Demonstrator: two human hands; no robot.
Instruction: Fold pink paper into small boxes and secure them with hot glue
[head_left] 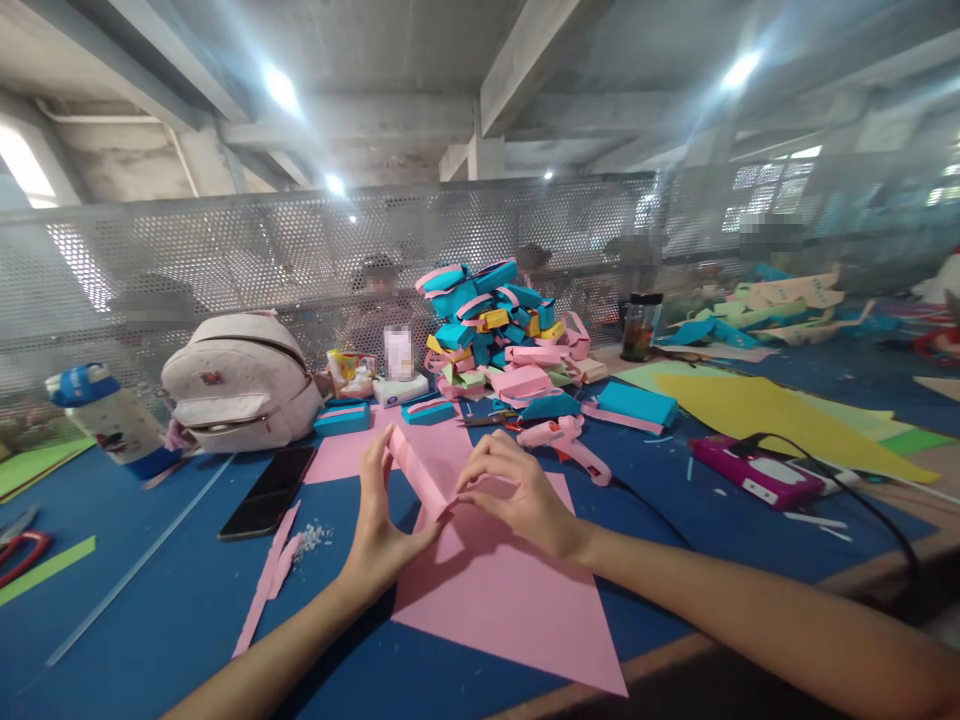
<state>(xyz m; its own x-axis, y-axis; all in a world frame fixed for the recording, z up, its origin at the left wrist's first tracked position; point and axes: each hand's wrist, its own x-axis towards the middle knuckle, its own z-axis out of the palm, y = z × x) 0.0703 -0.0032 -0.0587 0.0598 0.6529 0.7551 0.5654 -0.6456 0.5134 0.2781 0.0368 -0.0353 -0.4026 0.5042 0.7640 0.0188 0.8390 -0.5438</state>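
Bottle [112,420] at far left, white with a blue cap, then a pale quilted backpack [240,385], rounded and soft. Black phone [268,490] lies flat and glossy on the blue table [150,590], with pink paper scraps [270,575] just beside it.

Your left hand [382,530] pinches a folded pink strip [416,475], thumb and fingers closed on its lower end so it stands tilted up off the pink sheet [495,580]. Your right hand [517,495] is curled shut over the fold line, fingertips pressing the sheet at the strip's base.

Risk, as judged: thin matte paper creases easily, so uneven pressure from either hand could skew the fold or tear it at the corner. Pink glue gun [566,445] lies near your right hand with its cord [645,505] trailing; a snagged wrist could drag it across the sheet.

Further right: heap of paper boxes [499,330], teal and pink, angular; yellow sheet [772,410], flat and smooth.
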